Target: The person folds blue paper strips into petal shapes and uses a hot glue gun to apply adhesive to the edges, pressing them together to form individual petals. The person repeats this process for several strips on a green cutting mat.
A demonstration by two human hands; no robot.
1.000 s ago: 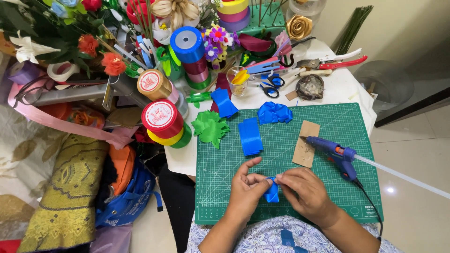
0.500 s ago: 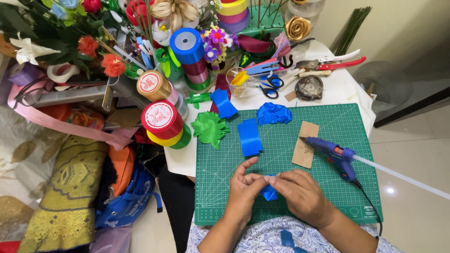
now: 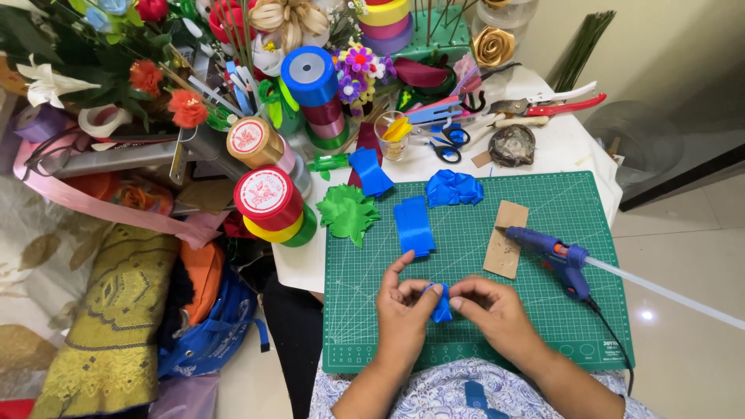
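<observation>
Near the front edge of the green cutting mat (image 3: 543,341), a small folded blue ribbon piece (image 3: 441,304) is pinched between both hands, left hand (image 3: 403,310) and right hand (image 3: 493,306), fingers closed on it, seemingly keeping the fold from springing open. Farther up the mat lie cut blue ribbon strips (image 3: 414,225); a blue glue gun (image 3: 552,254) rests right, nozzle over cardboard (image 3: 505,239), likely catching drips.

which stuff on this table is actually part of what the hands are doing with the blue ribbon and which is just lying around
In use:
left hand and right hand, pinching a folded blue ribbon piece
cut blue ribbon strips
finished blue ribbon flower
glue gun on the cutting mat
cardboard scrap

Lying about:
green ribbon flower
ribbon spools
scissors
red pruners
</observation>
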